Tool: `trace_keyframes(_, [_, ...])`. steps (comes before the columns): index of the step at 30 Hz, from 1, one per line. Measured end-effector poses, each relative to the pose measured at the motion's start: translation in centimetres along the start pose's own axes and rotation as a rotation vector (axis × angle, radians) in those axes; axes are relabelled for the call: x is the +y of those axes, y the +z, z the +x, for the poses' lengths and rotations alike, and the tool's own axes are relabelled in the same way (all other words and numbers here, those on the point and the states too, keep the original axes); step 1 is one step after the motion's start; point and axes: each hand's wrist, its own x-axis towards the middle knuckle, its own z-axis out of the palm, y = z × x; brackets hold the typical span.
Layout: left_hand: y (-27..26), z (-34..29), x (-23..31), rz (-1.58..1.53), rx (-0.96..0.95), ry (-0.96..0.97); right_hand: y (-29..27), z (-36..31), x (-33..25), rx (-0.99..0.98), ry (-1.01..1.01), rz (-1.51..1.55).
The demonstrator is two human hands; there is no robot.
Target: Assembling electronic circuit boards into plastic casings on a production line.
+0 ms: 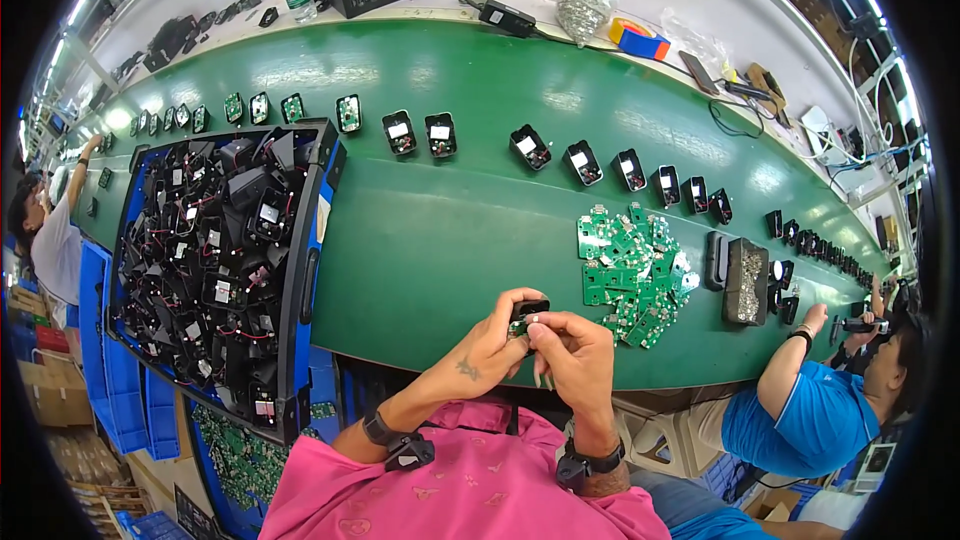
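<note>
- Black housing: held over the bench by its near edge, between the crate and the green boards.
- Left hand: grip clamped on the housing.
- Right hand: fingertips at the housing's near side; whether this grip is clamped or merely touching cannot be told (fingers hide the contact).
- Relation: housing lies beyond and slightly left of the right fingertips; left hand nearer, touching.
- Axis: visible part runs roughly along the near edge; facing undetermined.
</note>
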Motion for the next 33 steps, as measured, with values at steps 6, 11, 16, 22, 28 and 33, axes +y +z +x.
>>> trace_keyframes(6, [0.0,-0.1,0.1,-0.035,0.045,0.057,0.4,-0.3,0.2,-0.018,0.011,0.111])
trace_keyframes(11, [0.1,-0.4,0.6,0.036,0.140,0.145,0.9,-0.3,-0.7,0.108,-0.509,-0.547])
trace_keyframes(16, [-0.1,-0.8,1.0,0.278,0.186,0.270,0.2,-0.2,-1.9,-0.008,-0.451,-0.604])
trace_keyframes(22, [-0.7,-1.4,2.1,0.223,0.054,0.121,-0.7,0.0,-2.8,-0.165,-0.355,-0.583])
trace_keyframes(28, [-1.0,-1.5,2.3,0.236,0.015,0.119,-0.8,-0.1,-2.8,-0.201,-0.306,-0.517])
trace_keyframes(33, [-1.2,-1.5,2.2,0.421,0.032,0.233,-0.8,0.0,-2.8,-0.213,-0.333,-0.574])
